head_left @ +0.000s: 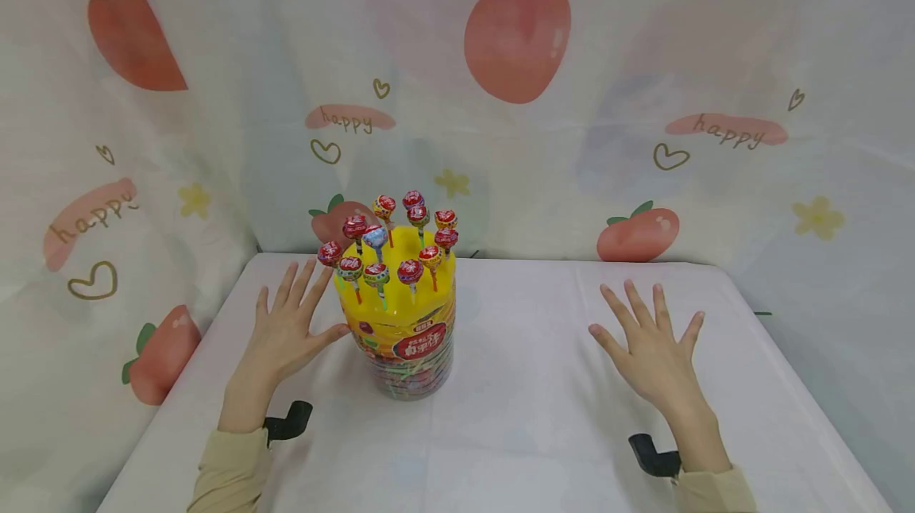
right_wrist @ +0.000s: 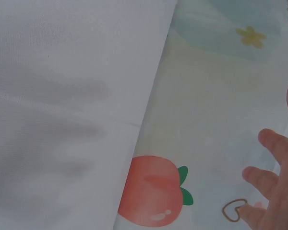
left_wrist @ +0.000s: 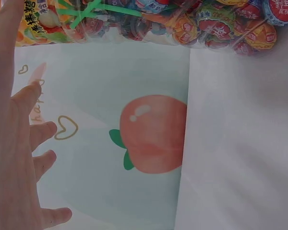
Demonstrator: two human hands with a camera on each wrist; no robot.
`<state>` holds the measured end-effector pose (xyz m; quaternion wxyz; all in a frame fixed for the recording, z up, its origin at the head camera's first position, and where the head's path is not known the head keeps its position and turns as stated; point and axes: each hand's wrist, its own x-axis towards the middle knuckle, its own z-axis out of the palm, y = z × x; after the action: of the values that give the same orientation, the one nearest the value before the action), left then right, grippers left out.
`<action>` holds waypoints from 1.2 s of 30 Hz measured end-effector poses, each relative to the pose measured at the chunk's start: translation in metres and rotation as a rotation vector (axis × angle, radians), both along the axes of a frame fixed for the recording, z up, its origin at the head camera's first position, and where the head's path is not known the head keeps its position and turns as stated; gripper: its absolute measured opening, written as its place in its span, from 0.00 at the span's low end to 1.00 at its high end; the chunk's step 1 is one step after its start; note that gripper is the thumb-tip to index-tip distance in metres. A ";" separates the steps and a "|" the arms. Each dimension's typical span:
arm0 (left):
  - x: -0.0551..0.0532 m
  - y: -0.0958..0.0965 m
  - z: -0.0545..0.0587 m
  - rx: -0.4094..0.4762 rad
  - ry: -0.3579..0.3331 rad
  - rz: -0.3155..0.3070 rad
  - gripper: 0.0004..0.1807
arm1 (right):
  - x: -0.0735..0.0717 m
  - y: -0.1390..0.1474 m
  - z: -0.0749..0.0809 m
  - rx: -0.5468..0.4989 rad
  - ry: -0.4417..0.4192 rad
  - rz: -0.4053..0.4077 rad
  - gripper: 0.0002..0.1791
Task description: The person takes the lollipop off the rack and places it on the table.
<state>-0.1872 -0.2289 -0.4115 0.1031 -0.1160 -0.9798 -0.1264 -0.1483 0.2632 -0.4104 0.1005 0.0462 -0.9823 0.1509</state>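
A clear tub of lollipops (head_left: pixel 411 370) with a yellow lid (head_left: pixel 400 306) stands upright left of the table's middle. Several wrapped lollipops (head_left: pixel 376 275) stick up out of the lid by their sticks. Beside the tub, on its left, is my left hand (head_left: pixel 286 334) with fingers spread; its thumb tip is at the tub's side, and I cannot tell whether it touches. In the left wrist view, more lollipops (left_wrist: pixel 216 24) show through the tub's clear wall. Over on the right, my right hand (head_left: pixel 654 354) has its fingers spread and holds nothing, apart from the tub.
A white cloth covers the table (head_left: pixel 522 418). Behind it and along the sides hangs a pale curtain (head_left: pixel 572 163) printed with peaches, hearts and "happy". Each wrist carries a black mount (head_left: pixel 289 421) that sticks out inward.
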 end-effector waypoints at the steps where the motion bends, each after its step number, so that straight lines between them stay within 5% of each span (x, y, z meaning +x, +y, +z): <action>1: 0.000 0.000 0.000 0.001 -0.001 0.000 0.51 | 0.000 0.000 0.000 -0.002 -0.001 0.002 0.38; 13: 0.005 -0.004 -0.005 0.129 0.064 -0.048 0.48 | 0.000 -0.004 -0.001 -0.027 0.003 0.019 0.37; 18: 0.003 0.000 -0.010 0.290 0.099 -0.111 0.45 | -0.001 -0.007 0.000 -0.123 -0.001 0.047 0.35; 26: 0.003 0.016 -0.019 0.625 -0.008 -0.111 0.42 | -0.005 -0.018 -0.001 -0.375 0.022 0.096 0.32; 36: 0.005 0.031 -0.026 0.861 0.003 -0.135 0.36 | -0.011 -0.032 0.006 -0.478 0.056 0.120 0.29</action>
<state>-0.1826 -0.1978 -0.4371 0.1351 -0.1265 -0.8276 -0.5299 -0.1588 0.2313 -0.4043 0.1269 0.0834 -0.9111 0.3832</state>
